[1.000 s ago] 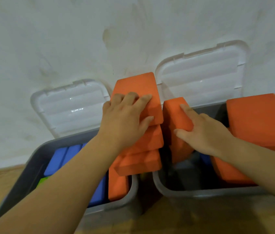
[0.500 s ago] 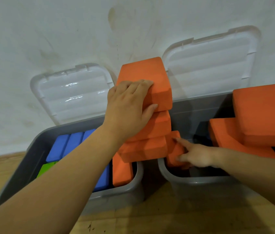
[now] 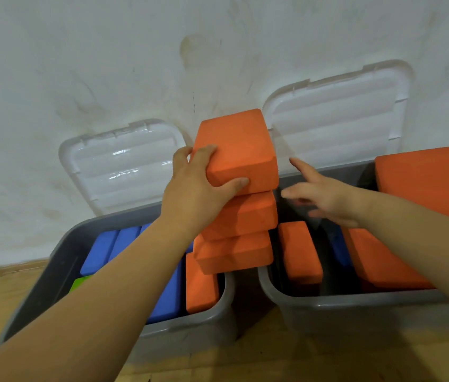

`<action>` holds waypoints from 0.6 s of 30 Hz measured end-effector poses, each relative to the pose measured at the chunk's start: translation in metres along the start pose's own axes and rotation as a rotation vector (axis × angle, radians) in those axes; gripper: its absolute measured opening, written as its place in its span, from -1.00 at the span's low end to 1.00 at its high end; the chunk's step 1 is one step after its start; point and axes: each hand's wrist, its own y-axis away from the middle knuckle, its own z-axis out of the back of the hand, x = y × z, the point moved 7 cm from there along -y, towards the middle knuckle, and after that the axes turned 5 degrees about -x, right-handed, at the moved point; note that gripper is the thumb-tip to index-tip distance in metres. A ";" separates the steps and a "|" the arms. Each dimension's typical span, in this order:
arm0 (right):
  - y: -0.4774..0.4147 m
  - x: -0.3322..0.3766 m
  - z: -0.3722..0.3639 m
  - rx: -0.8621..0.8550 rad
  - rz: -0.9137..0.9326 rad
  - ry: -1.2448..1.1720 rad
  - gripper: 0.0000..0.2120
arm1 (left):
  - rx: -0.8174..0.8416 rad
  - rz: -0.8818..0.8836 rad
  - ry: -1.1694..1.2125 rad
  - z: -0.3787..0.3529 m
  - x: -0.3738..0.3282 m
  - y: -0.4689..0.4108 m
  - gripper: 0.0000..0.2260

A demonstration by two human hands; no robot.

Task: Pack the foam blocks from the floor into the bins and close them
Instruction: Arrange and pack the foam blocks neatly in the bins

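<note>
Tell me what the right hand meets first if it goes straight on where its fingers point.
Probably the right side of the top orange foam block, gripped by the left hand; the right hand points left at it with open fingers, across a small gap. Depth is unclear.

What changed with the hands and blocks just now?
The right hand pushed an orange block down into the right bin, let go and lifted away, open. The left hand, flat before, now grips the top block. The stack and open lids stayed.
</note>
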 end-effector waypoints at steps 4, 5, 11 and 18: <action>0.013 0.031 -0.005 0.050 0.086 -0.229 -0.25 | -0.046 -0.043 0.094 -0.002 -0.009 0.003 -0.31; 0.014 0.035 -0.008 0.066 0.099 -0.247 -0.28 | -0.057 -0.057 0.110 -0.003 -0.012 0.004 -0.34; 0.017 0.055 0.014 -0.204 0.245 -0.391 -0.53 | -0.095 -0.212 0.188 -0.016 -0.032 0.017 -0.39; 0.051 0.075 0.084 -0.706 0.437 0.387 -0.08 | 0.136 -0.347 -0.258 -0.052 -0.034 0.015 -0.48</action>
